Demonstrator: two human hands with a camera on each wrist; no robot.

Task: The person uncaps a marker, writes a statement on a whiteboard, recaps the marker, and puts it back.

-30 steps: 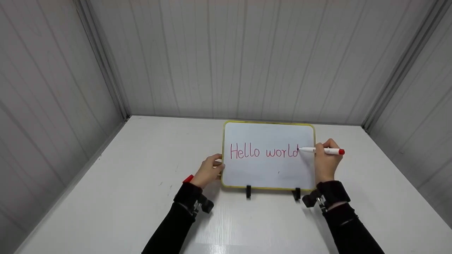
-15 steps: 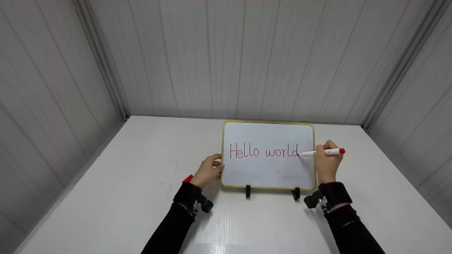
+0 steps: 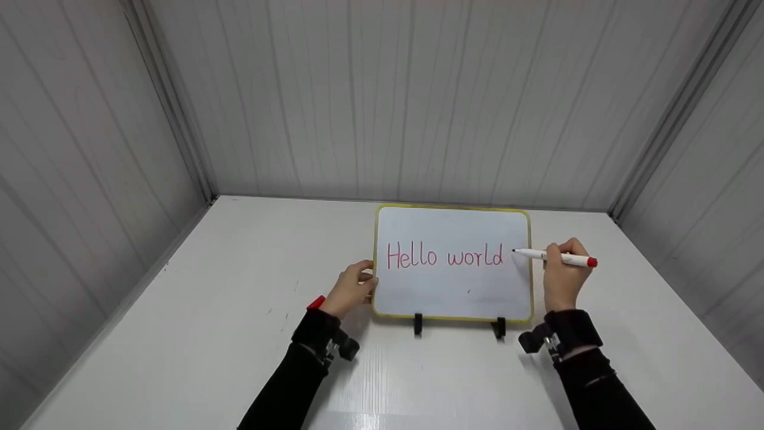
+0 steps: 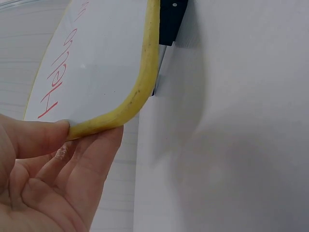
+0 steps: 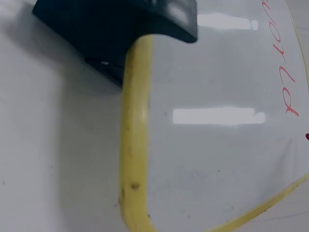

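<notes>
- Pinched between thumb and fingers of the right hand (image 3: 561,278), a white marker (image 3: 552,257) with a red end cap lies nearly level, its tip pointing left just past the final "d" on the board; whether the tip touches the surface I cannot tell.
- Her or his left hand (image 3: 352,289) grips the lower left corner of the whiteboard (image 3: 452,230); the left wrist view shows thumb and fingers (image 4: 91,159) clamped on either side of the yellow rim.
- That whiteboard stands propped on the white table (image 3: 209,310), slightly right of centre and close to the back wall, held up by two black clip feet (image 3: 418,323) along its bottom edge.
- "Hello world" (image 3: 444,257) is written across it in red.
- Both forearms are in black sleeves, with a camera strapped at each wrist.
</notes>
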